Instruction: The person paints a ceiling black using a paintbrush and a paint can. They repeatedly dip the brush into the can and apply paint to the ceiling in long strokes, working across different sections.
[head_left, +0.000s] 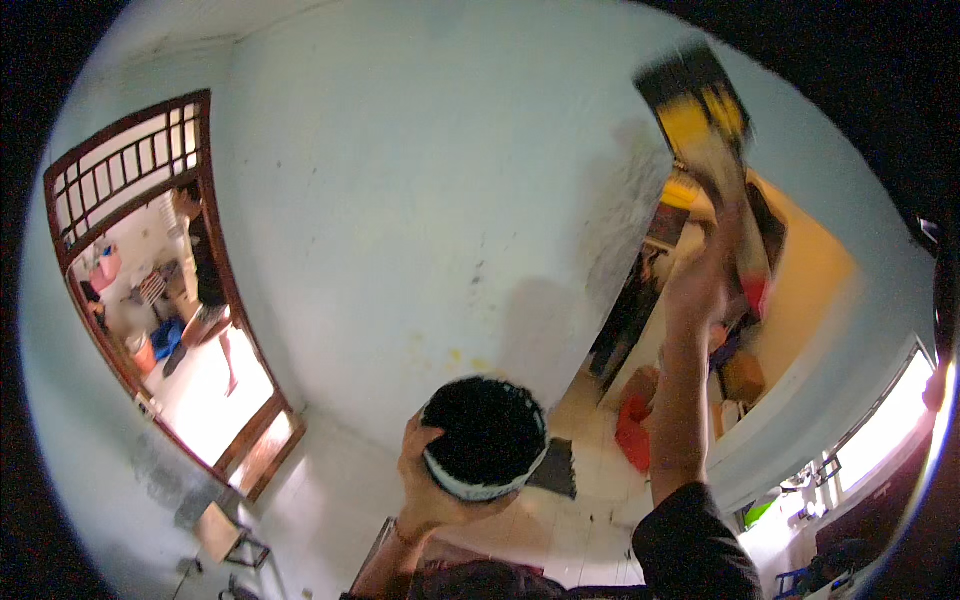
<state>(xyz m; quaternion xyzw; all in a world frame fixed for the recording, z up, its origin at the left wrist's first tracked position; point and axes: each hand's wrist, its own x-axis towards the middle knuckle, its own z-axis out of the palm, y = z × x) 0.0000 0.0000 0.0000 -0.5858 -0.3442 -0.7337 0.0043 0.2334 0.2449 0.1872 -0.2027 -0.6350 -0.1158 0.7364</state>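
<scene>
My left hand (428, 492) holds a round tub (478, 490) from below and the side, with the thumb over its rim. The tub's wall is pale and smeared; inside it looks black, and I cannot tell whether that is paint or shadow. My right hand (700, 285), raised high on the right and blurred, is closed round the handle of a wide paintbrush (696, 115). The brush points up, with dark bristles and a yellow band, in front of the pale blue-green wall (400, 200). Whether its bristles touch the wall is unclear.
At left, a brown-framed doorway (240, 365) shows a person (208, 265) walking in a bright space beyond. A small stool (222, 535) stands low left. Beyond the wall's right edge are an opening with stored goods and a red cloth (632, 430). A dark mat (556, 470) lies on the floor.
</scene>
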